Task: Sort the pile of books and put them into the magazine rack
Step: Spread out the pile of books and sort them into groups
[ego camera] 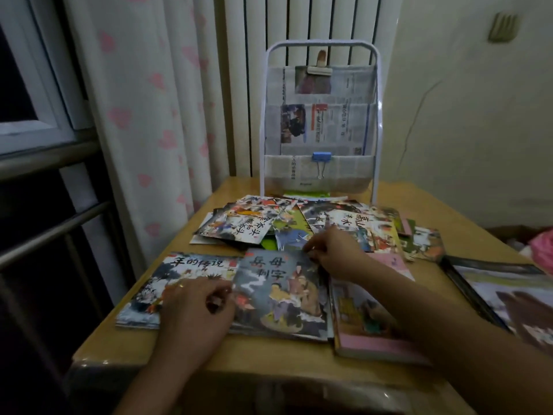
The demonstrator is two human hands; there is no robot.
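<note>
The left hand (194,307) is nearest, lying with curled fingers on the seam between two picture books: its fingertips pinch the left edge of the grey-covered book (278,295), while its heel rests on the book with the snowy cover (167,283) beside it. The right hand (335,253) reaches further in, fingers bent and gripping the grey book's top right corner. Under the right forearm a pink-edged book (365,322) sits just beside the grey one, its near corner close to the counter's (269,354) front edge. Beyond the hands the loose pile of books (299,226) spreads across the middle of the counter, overlapping and skewed, some reaching toward the right edge. The magazine rack (320,115) stands upright at the far edge, its newspaper pockets held by a blue clip (321,157). Bare counter shows along the front and at the far left, by the curtain (143,115). A dark framed picture (502,289) lies at right.
</note>
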